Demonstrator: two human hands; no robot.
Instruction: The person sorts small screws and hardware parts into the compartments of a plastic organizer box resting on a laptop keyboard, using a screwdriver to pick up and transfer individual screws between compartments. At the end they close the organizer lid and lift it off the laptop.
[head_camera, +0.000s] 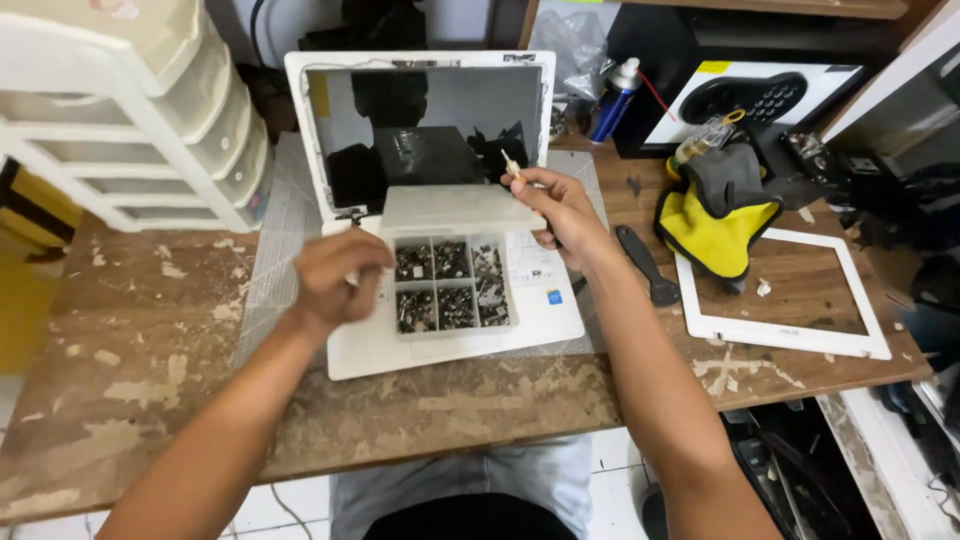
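Observation:
An open white laptop (560, 320) lies on the worn wooden table, its dark screen (430, 120) upright. A clear compartment box (452, 285) full of small dark screws rests on the keyboard, lid (450, 208) raised. My left hand (338, 275) is curled at the box's left edge, fingers closed; what it pinches is hidden. My right hand (560, 210) hovers by the lid's right end, gripping a thin screwdriver (512, 165) whose tip points up.
A white drawer tower (130, 110) stands at the back left. Right of the laptop lie a black pry tool (645, 265), a yellow and grey cloth (720, 215), a white screen bezel (790, 335) and a blue spray can (612, 105).

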